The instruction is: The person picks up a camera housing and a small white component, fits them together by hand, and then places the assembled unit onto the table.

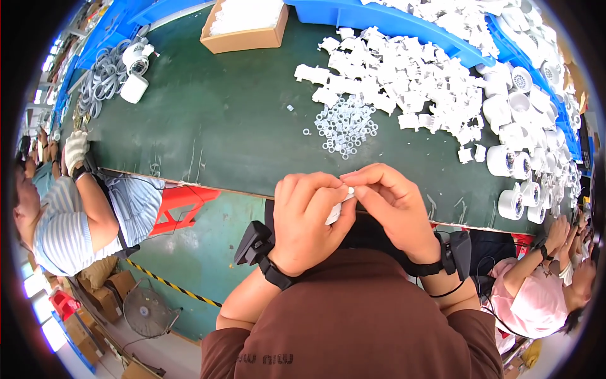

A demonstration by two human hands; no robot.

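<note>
My left hand (308, 218) is closed around a small white plastic part (334, 213), in front of my chest at the table's near edge. Most of that part is hidden by the fingers. My right hand (396, 203) meets it from the other side, thumb and forefinger pinched at the part's upper end; what they grip is too small to make out. On the green table (246, 120) beyond my hands lies a heap of small pale grey rings (346, 126). Behind and to the right of it spreads a pile of white plastic pieces (404, 76).
White round housings (519, 126) crowd the table's right side. Blue bins (391, 25) and a cardboard box (243, 39) line the back. Grey loops (107, 72) lie far left. A gloved co-worker (95, 208) sits left, another in pink (527, 287) right.
</note>
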